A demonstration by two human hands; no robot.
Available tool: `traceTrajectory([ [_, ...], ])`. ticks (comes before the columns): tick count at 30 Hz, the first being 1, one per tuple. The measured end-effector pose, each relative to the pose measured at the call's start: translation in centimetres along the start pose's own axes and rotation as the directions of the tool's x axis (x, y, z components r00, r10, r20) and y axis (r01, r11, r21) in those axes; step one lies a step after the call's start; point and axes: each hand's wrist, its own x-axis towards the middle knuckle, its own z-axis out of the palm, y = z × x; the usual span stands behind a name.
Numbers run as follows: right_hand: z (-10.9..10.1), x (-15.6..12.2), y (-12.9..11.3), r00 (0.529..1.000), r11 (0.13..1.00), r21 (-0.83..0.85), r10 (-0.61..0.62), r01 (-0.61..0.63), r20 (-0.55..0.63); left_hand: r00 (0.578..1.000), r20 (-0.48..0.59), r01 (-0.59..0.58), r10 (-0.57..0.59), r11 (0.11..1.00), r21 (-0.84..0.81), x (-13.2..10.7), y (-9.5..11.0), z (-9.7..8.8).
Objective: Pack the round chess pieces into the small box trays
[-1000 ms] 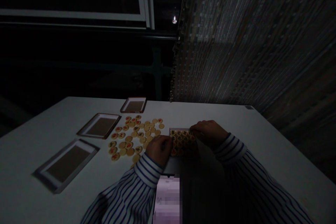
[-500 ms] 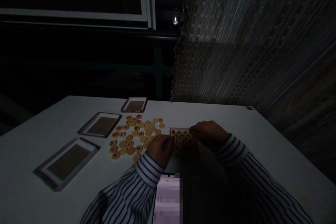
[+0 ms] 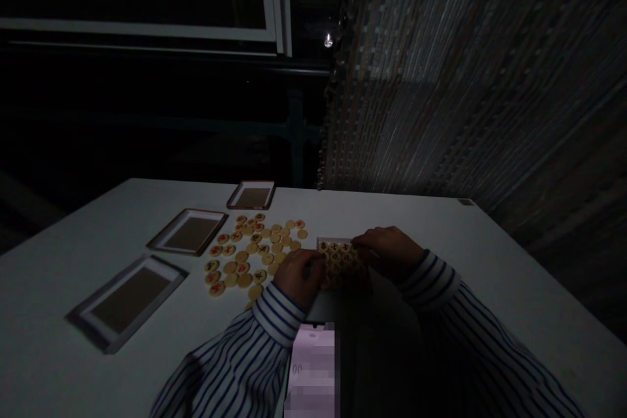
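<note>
In the head view a shallow box (image 3: 334, 240) holds several rows of wooden Chinese chess pieces (image 3: 336, 257) with dark characters. My left hand (image 3: 300, 274) is at the box's left edge, closed with fingers curled; what its fingertips grip is hidden. Over the right edge lies my right hand (image 3: 389, 249), fingers bent together, tips at the top right pieces. Shadow hides whether it pinches a piece or the box wall. Left of the box, loose round chess pieces (image 3: 243, 281) are spread out, some with red or black characters up, others blank side up.
Three shallow open trays or lids (image 3: 116, 339) lie along the left of the white table (image 3: 490, 287). A lit phone (image 3: 313, 372) is at the near edge, between my forearms. A beaded string curtain (image 3: 416, 78) hangs behind the table at right. The room is dim.
My right hand has shifted slightly left over the box's right edge. The left hand, the box and the loose pieces look nearly the same; the view has moved a little.
</note>
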Motion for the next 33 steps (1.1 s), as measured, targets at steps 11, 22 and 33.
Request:
traceTrajectory([
  [11,-0.1,-0.1,-0.3,1.000,1.000,0.003,-0.007,0.007,-0.028,0.999,-0.004,-0.034,0.034,0.999,0.017,0.0,0.4,-0.4],
  [22,-0.8,0.0,-1.7,0.997,0.999,0.021,-0.024,0.025,-0.071,0.994,-0.078,-0.076,0.076,0.997,0.005,0.4,0.8,-1.8],
  [33,0.1,1.0,-2.7,0.981,0.997,0.034,-0.059,0.066,-0.184,0.994,-0.089,-0.060,0.062,0.998,0.024,-0.2,0.3,-6.3],
])
